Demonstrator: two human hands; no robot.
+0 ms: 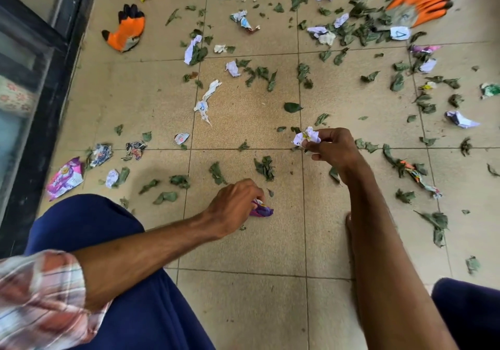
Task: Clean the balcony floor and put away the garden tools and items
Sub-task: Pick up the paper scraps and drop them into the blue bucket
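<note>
I crouch over a beige tiled balcony floor (243, 247) strewn with dried green leaves (265, 167) and crumpled paper scraps (205, 100). My right hand (332, 146) pinches a crumpled white and lilac paper ball (307, 137) just above the floor. Lower down, my left hand (235, 205) curls its fingers round a purple wrapper (261, 210) lying on the tile. Two orange garden gloves with black fingertips lie farther off: one glove (125, 29) at the upper left, the other glove (418, 7) at the upper right among leaves.
A dark door frame (54, 100) with glass runs down the left side. A pink and purple packet (65, 178) lies beside it. More wrappers (134, 149) and paper balls (460, 119) are scattered all round. My bare foot (351, 230) rests on the tile near the right arm.
</note>
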